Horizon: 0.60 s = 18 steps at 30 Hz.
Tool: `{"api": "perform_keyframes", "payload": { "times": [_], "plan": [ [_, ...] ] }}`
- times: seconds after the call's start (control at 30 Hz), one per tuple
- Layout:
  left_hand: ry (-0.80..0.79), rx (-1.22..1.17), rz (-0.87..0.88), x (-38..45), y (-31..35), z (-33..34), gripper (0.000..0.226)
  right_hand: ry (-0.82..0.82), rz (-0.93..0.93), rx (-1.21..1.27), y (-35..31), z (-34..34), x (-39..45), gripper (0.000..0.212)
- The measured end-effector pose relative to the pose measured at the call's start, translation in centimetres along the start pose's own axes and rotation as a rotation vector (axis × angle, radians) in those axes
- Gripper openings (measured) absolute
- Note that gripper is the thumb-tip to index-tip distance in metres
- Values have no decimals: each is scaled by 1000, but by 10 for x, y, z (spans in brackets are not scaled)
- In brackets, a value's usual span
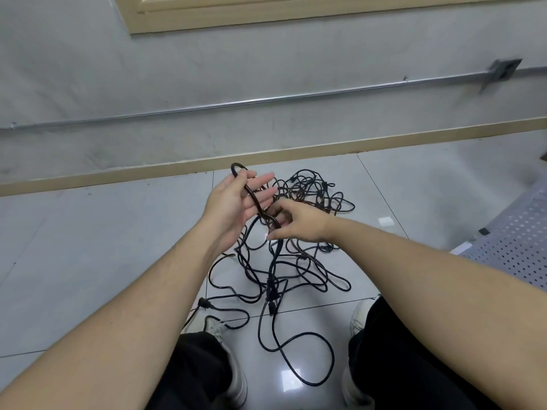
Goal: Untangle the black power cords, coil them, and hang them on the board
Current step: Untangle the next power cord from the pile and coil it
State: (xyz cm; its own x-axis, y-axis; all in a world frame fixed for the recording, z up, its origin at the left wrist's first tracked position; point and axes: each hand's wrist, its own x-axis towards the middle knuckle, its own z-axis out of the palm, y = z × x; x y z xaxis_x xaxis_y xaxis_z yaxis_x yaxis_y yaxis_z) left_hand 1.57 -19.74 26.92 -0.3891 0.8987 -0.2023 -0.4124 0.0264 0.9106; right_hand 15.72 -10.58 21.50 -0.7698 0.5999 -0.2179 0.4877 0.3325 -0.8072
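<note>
A tangle of black power cords (pixel 299 258) lies on the tiled floor in front of me, with loops running back between my feet. My left hand (pixel 233 202) is raised above the pile, palm up and fingers straight, and a loop of one black cord (pixel 251 192) lies across its palm and arches over the fingers. My right hand (pixel 291 221) reaches in from the right and pinches the same cord just below the left palm. From that pinch the cord hangs down to a plug (pixel 271 294) over the floor. No board for hanging is plainly in view.
A grey wall with a metal conduit pipe (pixel 266 99) and a tan baseboard (pixel 296 152) stands just behind the pile. A perforated metal bench (pixel 515 241) is at the right. My shoes (pixel 236 377) and black trousers frame the lower cord loops.
</note>
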Motion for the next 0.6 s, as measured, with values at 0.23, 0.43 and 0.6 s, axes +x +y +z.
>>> {"api": "perform_keyframes", "payload": {
  "times": [0.23, 0.43, 0.6],
  "plan": [
    [152, 122, 97, 8, 6, -12, 23, 57, 104, 386, -5, -7, -3, 20],
    [98, -25, 21, 9, 11, -18, 25, 97, 273, 235, 7, -22, -11, 39],
    [40, -138, 52, 9, 15, -11, 20, 131, 182, -311, 13, -21, -6, 36]
  ]
}}
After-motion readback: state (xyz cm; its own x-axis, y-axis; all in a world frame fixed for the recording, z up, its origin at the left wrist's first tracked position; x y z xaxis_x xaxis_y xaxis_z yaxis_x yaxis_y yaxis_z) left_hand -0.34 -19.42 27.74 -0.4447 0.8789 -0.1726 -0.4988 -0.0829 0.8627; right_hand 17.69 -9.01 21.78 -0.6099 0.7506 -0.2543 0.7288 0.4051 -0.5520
